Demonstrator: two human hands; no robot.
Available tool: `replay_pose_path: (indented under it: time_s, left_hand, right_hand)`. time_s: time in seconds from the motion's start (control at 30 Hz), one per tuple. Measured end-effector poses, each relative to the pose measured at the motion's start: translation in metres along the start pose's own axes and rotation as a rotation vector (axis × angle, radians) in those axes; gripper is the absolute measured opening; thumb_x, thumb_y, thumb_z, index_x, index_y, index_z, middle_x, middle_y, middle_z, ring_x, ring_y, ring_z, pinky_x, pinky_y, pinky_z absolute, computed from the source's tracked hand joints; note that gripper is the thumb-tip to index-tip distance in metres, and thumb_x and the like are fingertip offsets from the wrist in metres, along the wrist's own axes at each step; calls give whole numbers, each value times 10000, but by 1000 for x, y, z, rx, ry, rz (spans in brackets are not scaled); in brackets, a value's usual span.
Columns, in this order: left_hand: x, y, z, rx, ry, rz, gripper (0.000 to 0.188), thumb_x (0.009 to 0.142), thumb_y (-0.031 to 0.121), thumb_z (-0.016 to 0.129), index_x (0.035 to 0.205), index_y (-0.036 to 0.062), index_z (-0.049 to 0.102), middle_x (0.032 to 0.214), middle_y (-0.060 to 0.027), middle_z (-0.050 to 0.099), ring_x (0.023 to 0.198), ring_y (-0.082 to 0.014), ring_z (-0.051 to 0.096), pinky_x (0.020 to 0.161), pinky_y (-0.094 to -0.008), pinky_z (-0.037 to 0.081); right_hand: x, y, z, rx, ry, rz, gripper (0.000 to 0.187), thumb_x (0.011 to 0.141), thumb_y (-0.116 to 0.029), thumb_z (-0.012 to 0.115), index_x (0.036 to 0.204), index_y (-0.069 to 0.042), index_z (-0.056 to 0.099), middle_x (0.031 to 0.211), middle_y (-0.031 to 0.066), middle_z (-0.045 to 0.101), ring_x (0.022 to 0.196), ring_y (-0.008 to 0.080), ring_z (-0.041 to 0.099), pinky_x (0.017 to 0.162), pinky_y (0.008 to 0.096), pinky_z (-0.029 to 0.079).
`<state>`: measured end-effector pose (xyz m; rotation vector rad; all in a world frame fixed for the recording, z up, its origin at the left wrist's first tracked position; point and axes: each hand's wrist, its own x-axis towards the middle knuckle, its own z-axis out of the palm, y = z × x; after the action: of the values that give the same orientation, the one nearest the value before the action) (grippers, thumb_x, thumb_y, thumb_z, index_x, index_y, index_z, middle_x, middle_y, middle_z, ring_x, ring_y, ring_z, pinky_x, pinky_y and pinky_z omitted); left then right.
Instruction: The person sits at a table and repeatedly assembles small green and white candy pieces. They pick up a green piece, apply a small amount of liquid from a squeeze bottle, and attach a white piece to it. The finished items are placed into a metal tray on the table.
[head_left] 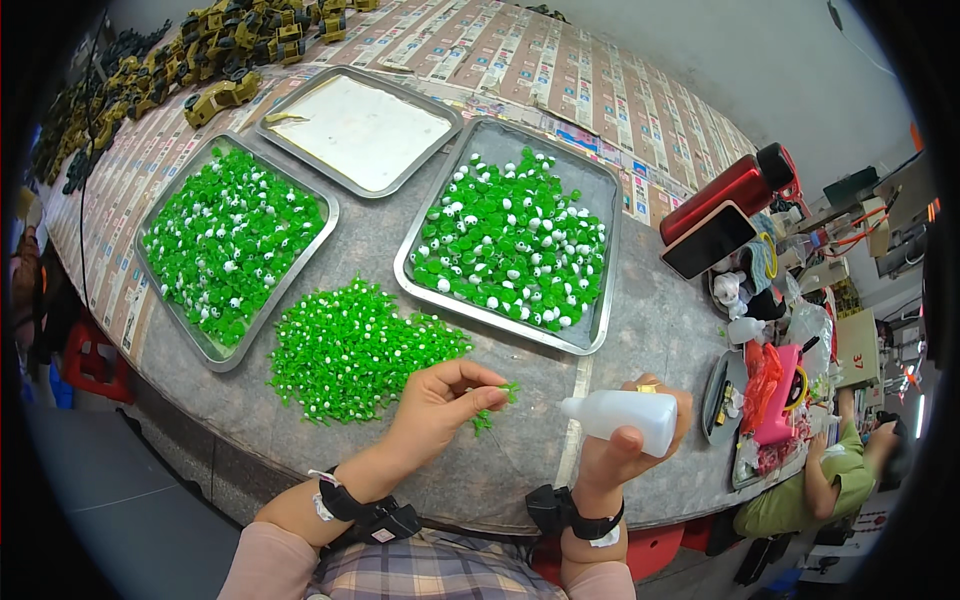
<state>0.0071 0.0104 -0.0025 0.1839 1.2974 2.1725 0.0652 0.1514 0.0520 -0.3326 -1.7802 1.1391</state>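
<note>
Between the thumb and fingertips of my left hand (pixel 445 402) is a small green plastic piece (pixel 511 391). My right hand (pixel 635 455) is wrapped round a translucent white squeeze bottle (pixel 632 418), tipped on its side with its nozzle toward the left hand; nozzle and piece are apart. A few green bits (pixel 482 421) lie under the left hand. Left of it spreads a loose pile of small green pieces with white dots (pixel 350 350). Behind, a metal tray (pixel 600 335) holds green pieces with white, eye-like balls. Another tray (pixel 325 222) of the same stands at the left.
At the back lies a tray with a white sheet (pixel 365 130). Yellow toy vehicles (pixel 225 97) are heaped far left. On the right are a red bottle (pixel 715 195), a phone (pixel 708 240), a pink container (pixel 778 395) and clutter. A person in green (pixel 835 480) sits beyond.
</note>
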Motion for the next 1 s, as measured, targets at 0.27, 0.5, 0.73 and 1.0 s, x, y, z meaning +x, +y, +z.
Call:
replay_pose_path:
  time_s: [0.27,0.5,0.73,1.0]
  left_hand:
    - [-2,2,1,87,7,105,109,730,-62,537,817,0,558,832,-63,557,756,-125,549,707,-255,477]
    - [-1,0,0,74,7,117,102,731,-59,538,812,-1,558,830,-66,558,752,-126,550,701,-256,479]
    - [-1,4,0,-4,87,59,82,737,-6,561,818,3,556,764,-71,582,686,-126,566,649,-244,475]
    - [1,2,1,-72,64,62,87,744,13,561,831,0,557,740,-71,588,679,-121,565,636,-233,466]
  right_hand:
    - [-3,12,-5,102,-76,-41,554,615,-481,656,827,-11,455,691,39,427,594,152,444,543,276,357]
    - [-4,18,-9,63,9,-52,555,630,-445,653,881,1,438,727,59,448,650,159,471,601,284,395]
    - [53,45,-43,43,-113,254,359,732,-126,579,1007,19,398,866,91,516,783,137,513,686,251,412]
    - [50,133,-94,-529,-153,125,383,718,-64,582,1050,27,413,953,94,531,872,164,510,751,272,393]
